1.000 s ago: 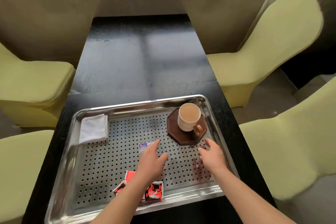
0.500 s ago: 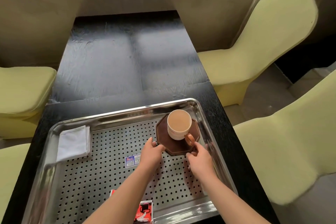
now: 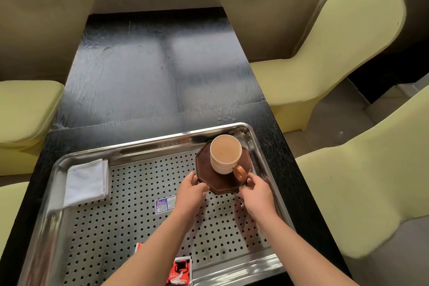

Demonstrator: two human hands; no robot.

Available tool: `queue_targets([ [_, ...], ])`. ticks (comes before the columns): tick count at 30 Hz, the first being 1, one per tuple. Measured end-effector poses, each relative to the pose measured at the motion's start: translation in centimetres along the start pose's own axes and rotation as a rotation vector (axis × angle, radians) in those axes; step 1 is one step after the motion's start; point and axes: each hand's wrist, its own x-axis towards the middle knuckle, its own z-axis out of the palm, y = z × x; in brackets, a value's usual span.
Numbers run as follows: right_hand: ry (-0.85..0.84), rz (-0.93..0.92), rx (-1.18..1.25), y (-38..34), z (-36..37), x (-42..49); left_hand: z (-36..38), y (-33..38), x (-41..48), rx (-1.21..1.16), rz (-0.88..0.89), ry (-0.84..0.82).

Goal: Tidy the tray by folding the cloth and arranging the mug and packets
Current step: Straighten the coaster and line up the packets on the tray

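Observation:
A perforated steel tray (image 3: pixel 130 153) lies on the black table (image 3: pixel 151 76). In its far right corner a white mug (image 3: pixel 224 154) with a brown handle stands on a dark octagonal coaster (image 3: pixel 206 174). My left hand (image 3: pixel 190 195) grips the coaster's near left edge. My right hand (image 3: pixel 256 193) holds its near right edge, just under the handle. A folded white cloth (image 3: pixel 87 182) lies in the far left corner. Red packets (image 3: pixel 180 271) lie at the near edge, partly hidden by my left forearm.
A small blue and white label (image 3: pixel 163 204) sits on the tray floor beside my left hand. Pale green covered chairs (image 3: pixel 325 53) stand on both sides of the table. A ledge runs under the window at the far end.
Both hands moved forward from the tray's middle to the coaster and closed on its near edges. The camera tilted down and shifted closer.

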Motion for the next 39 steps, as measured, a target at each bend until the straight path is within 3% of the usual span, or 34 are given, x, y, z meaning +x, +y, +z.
queue_targets([
  [14, 0.059, -0.045, 0.084, 0.7, -0.9, 1.1, 0.1, 0.2, -0.5, -0.056, 0.03, -0.057],
  [18, 0.022, -0.086, -0.013, 0.8, -1.3, 1.0, -0.1, -0.2, -0.4, -0.075, 0.04, -0.076],
  [29, 0.17, -0.475, -0.184, 0.1, -1.0, -0.4, 0.0, -0.6, -0.6, -0.095, 0.029, -0.091],
  [39, 0.267, -0.459, -0.126, 0.2, 0.1, -1.1, 0.1, -0.3, -1.2, -0.107, 0.013, -0.083],
])
